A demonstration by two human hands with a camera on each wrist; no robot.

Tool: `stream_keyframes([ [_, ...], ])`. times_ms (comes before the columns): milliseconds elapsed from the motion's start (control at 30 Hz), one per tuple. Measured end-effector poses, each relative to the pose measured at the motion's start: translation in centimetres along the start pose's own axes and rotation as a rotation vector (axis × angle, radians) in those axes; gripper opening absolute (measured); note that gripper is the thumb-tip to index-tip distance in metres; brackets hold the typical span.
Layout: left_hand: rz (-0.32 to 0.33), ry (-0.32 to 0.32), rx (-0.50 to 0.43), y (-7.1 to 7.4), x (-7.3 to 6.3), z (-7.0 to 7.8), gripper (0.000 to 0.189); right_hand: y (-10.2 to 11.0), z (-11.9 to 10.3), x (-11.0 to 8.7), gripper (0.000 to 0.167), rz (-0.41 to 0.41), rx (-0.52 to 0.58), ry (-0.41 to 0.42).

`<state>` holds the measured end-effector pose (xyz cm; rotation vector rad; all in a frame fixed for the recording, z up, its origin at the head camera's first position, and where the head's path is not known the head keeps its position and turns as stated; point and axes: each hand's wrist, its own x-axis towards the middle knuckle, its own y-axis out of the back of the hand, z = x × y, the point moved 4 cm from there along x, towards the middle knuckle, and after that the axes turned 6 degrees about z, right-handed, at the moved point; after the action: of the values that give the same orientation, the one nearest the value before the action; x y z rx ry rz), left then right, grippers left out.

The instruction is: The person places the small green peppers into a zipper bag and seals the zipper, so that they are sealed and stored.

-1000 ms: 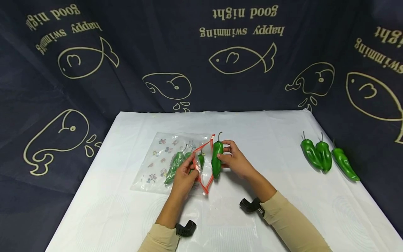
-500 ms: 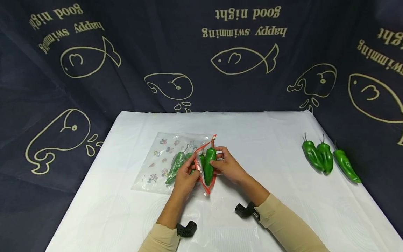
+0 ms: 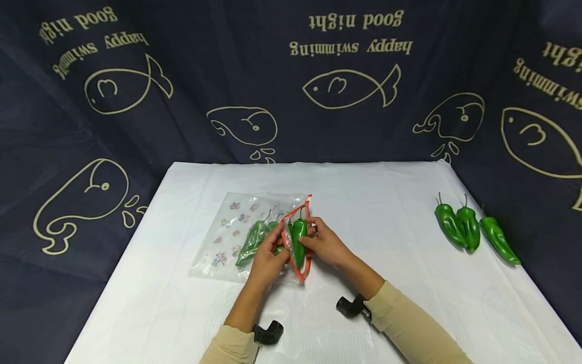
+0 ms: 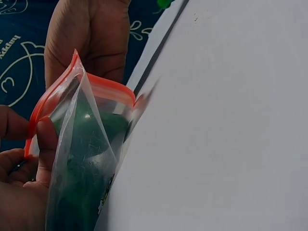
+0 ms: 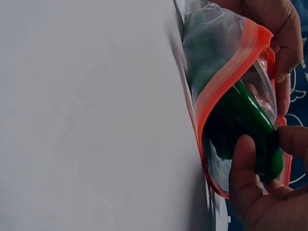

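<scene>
Green pepper (image 3: pixel 298 236) in right grip (image 3: pixel 328 246), partly inside bag (image 3: pixel 227 235).

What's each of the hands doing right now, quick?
Left hand: holding the clear bag by its red-edged opening.
Right hand: holding a green pepper, partly inside the bag's mouth.

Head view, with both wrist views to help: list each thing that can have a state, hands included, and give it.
Clear bag: open at its red-edged mouth
Bagged peppers: inside
Held pepper: partway in the mouth
Loose peppers: three, outside
Left hand: gripping the bag's edge
Right hand: pinching the held pepper
</scene>
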<state>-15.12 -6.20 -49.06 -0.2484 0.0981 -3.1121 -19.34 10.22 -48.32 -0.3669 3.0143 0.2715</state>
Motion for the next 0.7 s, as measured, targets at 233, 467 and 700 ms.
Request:
stream_keyframes([
  [233,-0.003,0.038,-0.012,0.1,0.0,0.2,0.073,0.1,0.0,-0.2,0.056,0.032,0.097,-0.08],
  [467,-0.01,0.103,0.0,-0.2,-0.3,0.5,0.073,0.5,-0.3,-1.3,0.045,0.038,0.148,-0.082],
  [700,-0.021,0.108,-0.026,-0.1,0.0,0.2,0.073,0.2,-0.2,-1.0,0.05,-0.002,0.047,-0.036],
])
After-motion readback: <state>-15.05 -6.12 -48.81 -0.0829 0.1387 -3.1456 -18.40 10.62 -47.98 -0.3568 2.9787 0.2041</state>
